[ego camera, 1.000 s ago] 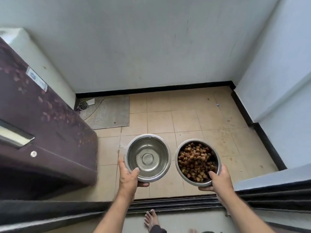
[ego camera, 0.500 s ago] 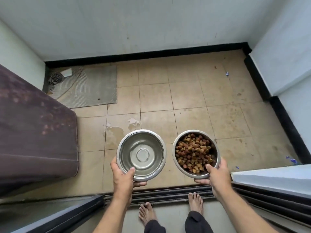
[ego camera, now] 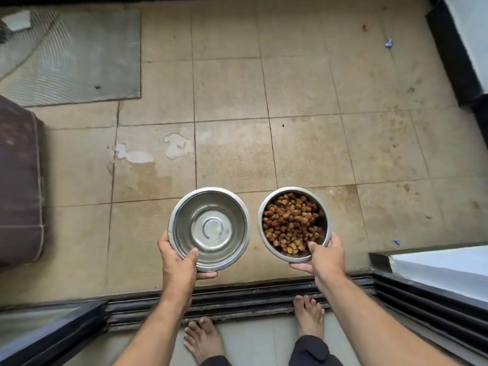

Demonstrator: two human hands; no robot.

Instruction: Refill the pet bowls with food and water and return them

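You are at the return step: both bowls are filled and carried, none set down yet. Your left hand grips the near rim of the round shiny steel bowl, thumb inside and fingers underneath; it seems to hold clear water, though that is hard to tell. Your right hand grips the matching round steel bowl heaped with brown kibble the same way, just beside the first at its 3 o'clock, not touching. Both hang above the beige tiled floor, beyond the dark sliding-door track at 6 o'clock, where your bare feet stand.

Next, I judge, you step over the track and lower both bowls level so nothing spills.

A pale damp-looking patch lies at 11 o'clock from the bowls, a grey ribbed mat further off at 10 o'clock, a dark brown cushioned block at 9 o'clock. Small blue scraps lie towards 2 o'clock. Only the raised track stands in your way.
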